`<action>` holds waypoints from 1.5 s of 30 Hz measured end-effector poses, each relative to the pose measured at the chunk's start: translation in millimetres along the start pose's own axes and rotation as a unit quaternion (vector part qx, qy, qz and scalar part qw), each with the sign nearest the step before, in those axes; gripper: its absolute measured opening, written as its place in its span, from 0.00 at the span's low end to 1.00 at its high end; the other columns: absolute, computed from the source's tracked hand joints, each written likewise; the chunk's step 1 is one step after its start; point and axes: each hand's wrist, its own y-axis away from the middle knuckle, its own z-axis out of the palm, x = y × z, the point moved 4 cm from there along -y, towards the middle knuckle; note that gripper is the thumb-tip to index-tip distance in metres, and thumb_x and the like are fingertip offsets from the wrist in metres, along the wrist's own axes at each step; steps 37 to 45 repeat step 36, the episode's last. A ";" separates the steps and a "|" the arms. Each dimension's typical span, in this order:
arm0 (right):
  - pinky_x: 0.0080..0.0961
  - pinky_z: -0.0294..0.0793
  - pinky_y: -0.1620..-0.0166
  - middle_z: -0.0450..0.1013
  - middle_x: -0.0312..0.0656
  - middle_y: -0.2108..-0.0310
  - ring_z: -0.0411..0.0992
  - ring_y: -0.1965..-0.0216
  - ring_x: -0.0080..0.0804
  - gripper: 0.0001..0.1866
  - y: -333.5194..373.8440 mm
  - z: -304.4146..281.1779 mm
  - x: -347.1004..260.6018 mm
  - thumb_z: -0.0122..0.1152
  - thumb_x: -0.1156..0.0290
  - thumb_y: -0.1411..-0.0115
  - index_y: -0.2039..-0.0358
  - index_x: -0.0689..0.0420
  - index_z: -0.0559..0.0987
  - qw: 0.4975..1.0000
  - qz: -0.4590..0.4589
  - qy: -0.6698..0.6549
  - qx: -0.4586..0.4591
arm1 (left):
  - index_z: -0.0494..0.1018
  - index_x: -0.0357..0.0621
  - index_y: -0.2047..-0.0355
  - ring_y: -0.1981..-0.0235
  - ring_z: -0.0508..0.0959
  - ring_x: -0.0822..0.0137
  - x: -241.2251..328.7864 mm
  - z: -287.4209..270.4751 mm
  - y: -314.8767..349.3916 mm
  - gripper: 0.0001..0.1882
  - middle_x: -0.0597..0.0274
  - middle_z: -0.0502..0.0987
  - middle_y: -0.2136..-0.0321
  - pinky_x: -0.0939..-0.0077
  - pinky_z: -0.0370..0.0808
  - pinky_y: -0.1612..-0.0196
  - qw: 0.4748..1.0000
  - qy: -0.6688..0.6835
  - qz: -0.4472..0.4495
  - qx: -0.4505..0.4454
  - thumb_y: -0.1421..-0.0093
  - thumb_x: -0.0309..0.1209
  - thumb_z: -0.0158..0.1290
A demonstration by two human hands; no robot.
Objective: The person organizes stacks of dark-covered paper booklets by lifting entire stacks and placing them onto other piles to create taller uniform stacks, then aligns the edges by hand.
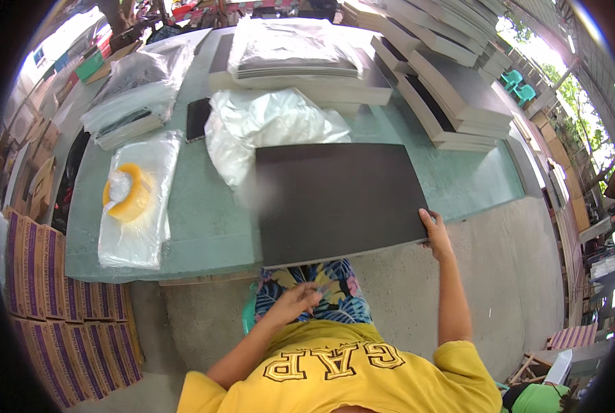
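Observation:
A large dark brown rectangular board (342, 203) with a pale edge extends over the front of the green table. My right hand (437, 230) is closed on its right edge, thumb on top and fingers underneath. In front of the board and over my lap, my left hand (295, 303) has its fingers curled together. What they hold, if anything, is too small and blurred to make out. Just behind the board lies a crumpled whitish plastic bag (252, 120). To the left, a roll of yellowish tape (130, 193) rests on a stack of clear plastic bags (139, 241).
The green tabletop (208, 227) carries plastic-wrapped stacks of boards at the back left (139, 96) and back middle (294, 51). Thick stacks of dark boards (452, 89) rise at the right. Brown cartons (67, 303) are piled at the lower left beside the table.

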 end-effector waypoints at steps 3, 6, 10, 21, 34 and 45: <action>0.18 0.61 0.80 0.70 0.43 0.65 0.67 0.76 0.25 0.42 26.2 7.9 13.2 0.54 0.38 0.48 0.46 0.63 0.63 0.998 -0.049 -0.047 -0.020 | 0.58 0.34 0.44 0.58 0.69 0.71 10.8 22.9 -17.3 0.32 0.58 0.70 0.56 0.74 0.68 0.56 0.998 0.059 -0.014 0.015 0.40 0.45 0.49; 0.17 0.62 0.79 0.70 0.40 0.67 0.66 0.79 0.24 0.41 88.6 29.5 74.8 0.53 0.40 0.47 0.46 0.62 0.63 0.997 0.004 -0.060 -0.056 | 0.61 0.32 0.47 0.62 0.67 0.72 20.7 31.6 -20.2 0.33 0.62 0.70 0.64 0.74 0.65 0.54 0.990 0.117 0.063 0.043 0.42 0.46 0.53; 0.29 0.73 0.64 0.74 0.49 0.63 0.74 0.67 0.35 0.35 181.9 44.6 53.7 0.52 0.43 0.44 0.52 0.65 0.70 0.974 0.049 -0.032 -0.220 | 0.51 0.36 0.42 0.52 0.67 0.65 -4.7 51.6 1.5 0.41 0.56 0.63 0.49 0.74 0.60 0.44 0.960 0.231 0.112 0.110 0.46 0.49 0.56; 0.33 0.70 0.66 0.74 0.45 0.77 0.72 0.74 0.44 0.33 69.8 -28.0 -59.7 0.57 0.56 0.44 0.45 0.64 0.63 0.966 -0.208 0.034 0.148 | 0.62 0.37 0.49 0.53 0.70 0.65 17.2 67.2 7.5 0.29 0.58 0.69 0.55 0.70 0.67 0.48 0.947 0.278 0.126 0.104 0.46 0.37 0.58; 0.37 0.72 0.60 0.75 0.48 0.77 0.74 0.70 0.44 0.40 54.9 -37.3 -120.1 0.58 0.57 0.46 0.37 0.48 0.51 0.946 -0.148 0.184 0.221 | 0.65 0.39 0.56 0.67 0.70 0.71 10.4 61.2 7.0 0.26 0.64 0.70 0.65 0.74 0.69 0.62 0.951 0.243 0.133 0.137 0.49 0.40 0.61; 0.37 0.72 0.60 0.75 0.48 0.77 0.75 0.69 0.44 0.40 54.4 -55.2 -119.1 0.58 0.56 0.46 0.37 0.48 0.51 0.942 -0.108 0.156 0.279 | 0.65 0.39 0.56 0.67 0.70 0.70 6.5 60.0 3.9 0.26 0.63 0.70 0.65 0.74 0.69 0.62 0.951 0.242 0.141 0.129 0.50 0.41 0.61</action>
